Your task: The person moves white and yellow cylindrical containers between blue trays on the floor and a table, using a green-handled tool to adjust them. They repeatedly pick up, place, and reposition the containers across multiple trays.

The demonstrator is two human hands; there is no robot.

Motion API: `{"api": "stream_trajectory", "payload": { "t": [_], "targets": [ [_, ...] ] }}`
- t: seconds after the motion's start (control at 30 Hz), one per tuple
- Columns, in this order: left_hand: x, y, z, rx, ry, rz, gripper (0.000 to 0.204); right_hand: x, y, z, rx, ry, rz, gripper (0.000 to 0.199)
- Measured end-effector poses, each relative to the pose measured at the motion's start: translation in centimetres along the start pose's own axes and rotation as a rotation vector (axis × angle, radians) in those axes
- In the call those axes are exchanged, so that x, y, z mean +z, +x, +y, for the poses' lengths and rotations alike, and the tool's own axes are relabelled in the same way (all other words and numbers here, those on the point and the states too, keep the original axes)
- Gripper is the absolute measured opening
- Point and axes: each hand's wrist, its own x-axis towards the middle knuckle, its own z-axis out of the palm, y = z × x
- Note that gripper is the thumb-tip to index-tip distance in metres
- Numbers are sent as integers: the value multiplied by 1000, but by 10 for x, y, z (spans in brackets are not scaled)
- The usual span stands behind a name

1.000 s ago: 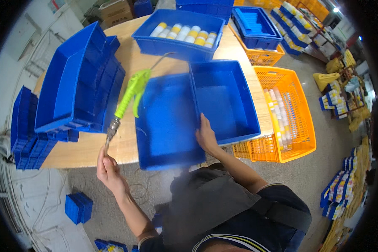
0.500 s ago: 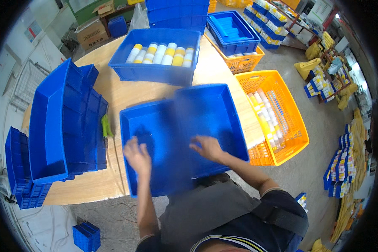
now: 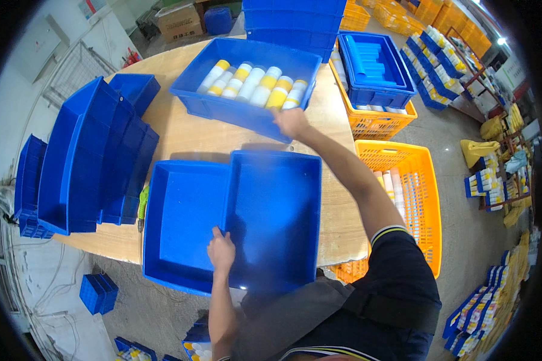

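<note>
Two hands (image 3: 221,249), two blue trays (image 3: 186,222), seven cylinders (image 3: 251,84) counted

One wooden table (image 3: 337,234) is seen, with one green-handled tool (image 3: 143,201). Two hands, one left and one right, are shown. Two blue trays are counted side by side. In one blue bin (image 3: 223,112), seven cylinders can be made out. At least two orange crates (image 3: 426,198) are found at the right; the stacked bins (image 3: 81,159) at the left cannot be counted exactly.
</note>
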Motion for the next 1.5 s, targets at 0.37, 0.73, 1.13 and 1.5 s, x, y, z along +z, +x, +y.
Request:
{"api": "stream_trajectory", "payload": {
  "t": [0.37,0.73,1.13,1.5],
  "targets": [
    [4,3,-28,-41,-47,103,34,-138,-186,75,188,-275,-217,32],
    [9,40,-31,-16,-376,-20,47,-153,-373,-110,318,-51,-170,37],
    [10,52,-18,75,-196,24,37,-86,-293,-75,457,-52,-48,33],
    [2,-8,34,472,-310,384,64,-28,-255,47,11,-131,-624,78]
  ]
}}
